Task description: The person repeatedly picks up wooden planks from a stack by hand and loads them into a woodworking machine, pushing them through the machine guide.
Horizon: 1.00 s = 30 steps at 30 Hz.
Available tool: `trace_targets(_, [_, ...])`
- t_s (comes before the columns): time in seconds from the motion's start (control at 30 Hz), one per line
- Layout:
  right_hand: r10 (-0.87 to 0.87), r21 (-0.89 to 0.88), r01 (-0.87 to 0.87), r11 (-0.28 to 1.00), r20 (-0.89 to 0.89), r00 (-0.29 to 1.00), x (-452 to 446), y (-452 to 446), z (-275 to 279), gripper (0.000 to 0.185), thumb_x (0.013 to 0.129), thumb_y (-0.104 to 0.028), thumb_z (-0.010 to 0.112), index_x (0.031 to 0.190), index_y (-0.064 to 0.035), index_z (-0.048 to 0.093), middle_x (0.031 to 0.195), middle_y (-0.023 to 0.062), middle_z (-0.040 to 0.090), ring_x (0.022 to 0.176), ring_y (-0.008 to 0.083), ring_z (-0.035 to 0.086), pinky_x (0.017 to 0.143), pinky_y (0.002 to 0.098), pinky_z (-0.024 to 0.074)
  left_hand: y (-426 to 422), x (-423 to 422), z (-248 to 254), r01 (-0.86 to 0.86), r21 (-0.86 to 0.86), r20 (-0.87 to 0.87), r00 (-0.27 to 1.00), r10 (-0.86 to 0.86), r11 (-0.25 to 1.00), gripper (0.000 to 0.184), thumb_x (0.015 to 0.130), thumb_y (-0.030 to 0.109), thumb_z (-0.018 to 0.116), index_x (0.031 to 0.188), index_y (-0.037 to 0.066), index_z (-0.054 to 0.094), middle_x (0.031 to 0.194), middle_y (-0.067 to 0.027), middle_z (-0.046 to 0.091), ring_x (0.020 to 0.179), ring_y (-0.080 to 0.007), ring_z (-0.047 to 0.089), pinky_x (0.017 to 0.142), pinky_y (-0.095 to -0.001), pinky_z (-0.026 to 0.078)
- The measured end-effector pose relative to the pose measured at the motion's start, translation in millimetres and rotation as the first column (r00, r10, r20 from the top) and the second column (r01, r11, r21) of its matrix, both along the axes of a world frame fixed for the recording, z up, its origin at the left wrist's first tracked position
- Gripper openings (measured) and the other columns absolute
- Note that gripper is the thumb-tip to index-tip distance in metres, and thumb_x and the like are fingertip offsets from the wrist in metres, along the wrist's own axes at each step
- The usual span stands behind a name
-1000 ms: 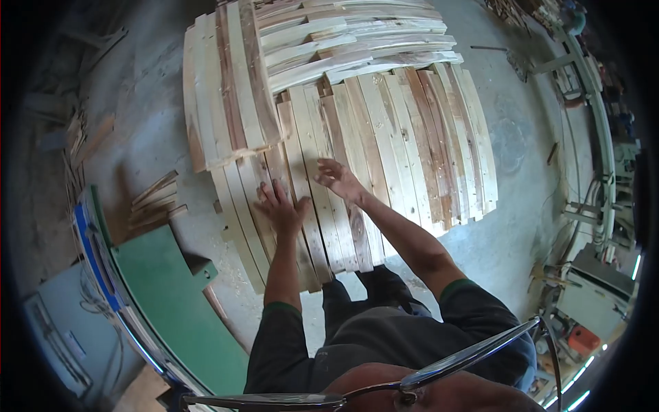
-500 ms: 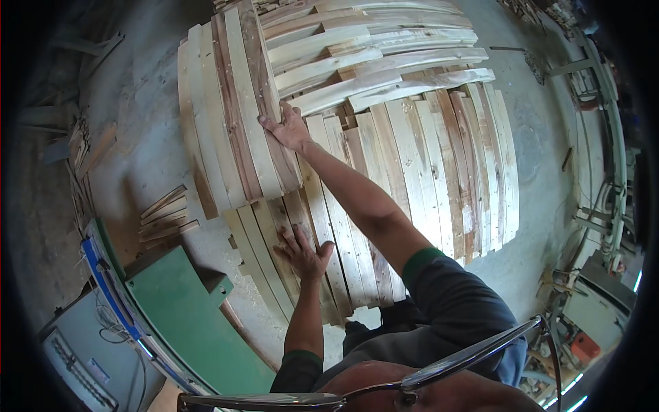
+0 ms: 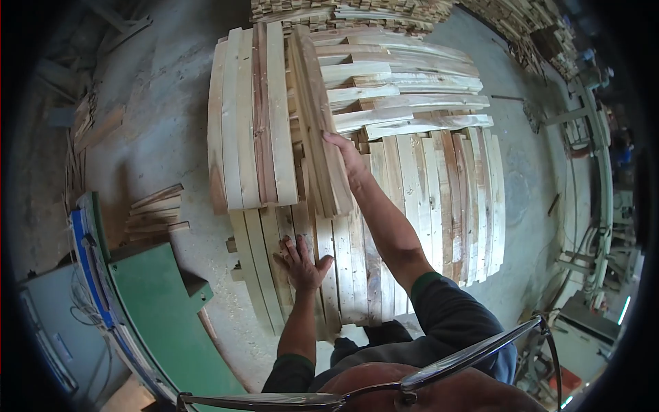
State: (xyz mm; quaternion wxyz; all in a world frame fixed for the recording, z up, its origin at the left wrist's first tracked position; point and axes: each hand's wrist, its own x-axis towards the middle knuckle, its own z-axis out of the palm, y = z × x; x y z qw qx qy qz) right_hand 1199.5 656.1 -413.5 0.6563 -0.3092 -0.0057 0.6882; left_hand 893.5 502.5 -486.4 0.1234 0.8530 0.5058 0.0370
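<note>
Right hand (image 3: 349, 161), clasping lumber (image 3: 317, 137), has separated it from its row (image 3: 255, 123), 12 o'clock. Left hand (image 3: 304, 266): fingers splayed, empty, 7 o'clock.

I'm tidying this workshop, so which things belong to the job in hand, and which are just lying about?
In the job, it seems:
- tilted timber, held by the right hand
- board pile, with the left hand on it

Apparently just about:
- short wood pieces, left of the pile
- green unit
- far timber stack

no legible text, brands, numbers
</note>
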Motion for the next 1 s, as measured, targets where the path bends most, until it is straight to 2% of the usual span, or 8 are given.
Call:
trace_targets(0.2, [0.046,-0.146,-0.021,0.989,0.171,0.984,-20.3,-134.8,22.8,0.067,0.087,-0.048,0.065,0.132,0.0008,0.059,0.107,0.0156,0.072,0.091,0.0272,0.071,0.081,0.0383,0.0586,-3.1,-5.8,-7.7,0.007,0.019,-0.016,1.000,-0.007,1.000,0.115,0.071,0.072,0.072,0.157,0.007,0.032,0.162,-0.0246,0.023,0.152,-0.0453,0.018,0.117,-0.0721,0.011])
trace_targets(0.57, [0.178,-0.065,-0.177,0.982,0.010,0.984,-86.2,-372.7,47.6,0.065,0.077,-0.039,0.072,0.127,0.0016,0.063,0.105,0.0187,0.074,0.085,0.0331,0.072,0.082,0.0428,0.0587,-32.2,-7.7,18.3,-0.180,0.002,0.077,0.981,0.179,0.984,0.105,0.090,0.077,0.049,0.163,0.008,0.019,0.163,-0.0247,0.022,0.154,-0.0394,0.016,0.119,-0.0669,0.011])
trace_targets(0.6, [0.210,-0.053,-0.211,0.976,-0.015,0.978,-98.5,-375.3,57.6,0.065,0.076,-0.036,0.073,0.129,0.0014,0.062,0.105,0.0177,0.074,0.086,0.0319,0.072,0.084,0.0415,0.0581,-41.0,-10.6,30.9,0.011,-0.459,0.658,0.676,0.331,0.888,0.100,0.094,0.075,0.042,0.162,0.007,0.019,0.163,-0.0234,0.025,0.153,-0.0362,0.022,0.120,-0.0615,0.016])
trace_targets(0.63, [0.244,-0.040,-0.245,0.969,-0.040,0.969,-109.7,-378.7,65.3,0.065,0.076,-0.032,0.073,0.131,0.0011,0.061,0.104,0.0166,0.074,0.086,0.0307,0.072,0.086,0.0403,0.0575,-50.3,-15.0,43.6,0.452,-0.563,0.795,0.066,0.603,0.692,0.095,0.099,0.074,0.035,0.162,0.006,0.018,0.162,-0.0220,0.029,0.151,-0.0329,0.029,0.121,-0.0562,0.022])
trace_targets(0.73, [0.447,-0.131,-0.444,0.886,0.497,0.744,-157.8,-365.4,139.8,0.078,0.073,-0.026,0.074,0.144,-0.0012,0.053,0.108,0.0121,0.073,0.095,0.0250,0.069,0.096,0.0333,0.0511,-111.8,-57.2,199.7,0.451,-0.523,0.779,-0.091,0.620,0.723,0.086,0.104,0.067,0.025,0.162,0.003,0.018,0.159,-0.0182,0.037,0.145,-0.0283,0.040,0.120,-0.0466,0.029])
trace_targets(0.9, [0.336,0.119,-0.687,0.717,0.805,0.490,-306.9,-370.1,220.2,0.094,0.074,-0.026,0.076,0.158,-0.0062,0.038,0.120,0.0124,0.061,0.110,0.0238,0.060,0.101,0.0297,0.0437,-160.0,-173.3,242.0,0.224,-0.579,0.663,-0.431,0.613,0.784,0.086,0.101,0.074,0.025,0.151,0.006,0.039,0.147,-0.0131,0.052,0.135,-0.0274,0.050,0.116,-0.0444,0.037])
trace_targets(0.97, [0.051,-0.105,-0.743,0.661,0.994,-0.095,-361.7,-396.1,232.6,0.097,0.075,-0.027,0.078,0.160,-0.0117,0.033,0.119,0.0176,0.054,0.113,0.0324,0.055,0.106,0.0378,0.0416,-197.3,-232.0,281.7,0.232,-0.557,0.594,-0.560,0.578,0.798,0.085,0.101,0.073,0.025,0.150,0.006,0.041,0.143,-0.0132,0.055,0.132,-0.0285,0.053,0.114,-0.0444,0.040])
trace_targets(1.0, [0.042,-0.099,-0.785,0.611,0.995,-0.093,-391.1,-411.4,247.0,0.097,0.075,-0.027,0.078,0.160,-0.0117,0.033,0.119,0.0176,0.054,0.113,0.0324,0.055,0.106,0.0378,0.0416,-220.3,-259.1,297.0,0.293,-0.523,0.502,-0.653,0.567,0.800,0.085,0.101,0.073,0.026,0.149,0.006,0.044,0.140,-0.0133,0.058,0.128,-0.0297,0.056,0.112,-0.0445,0.043])
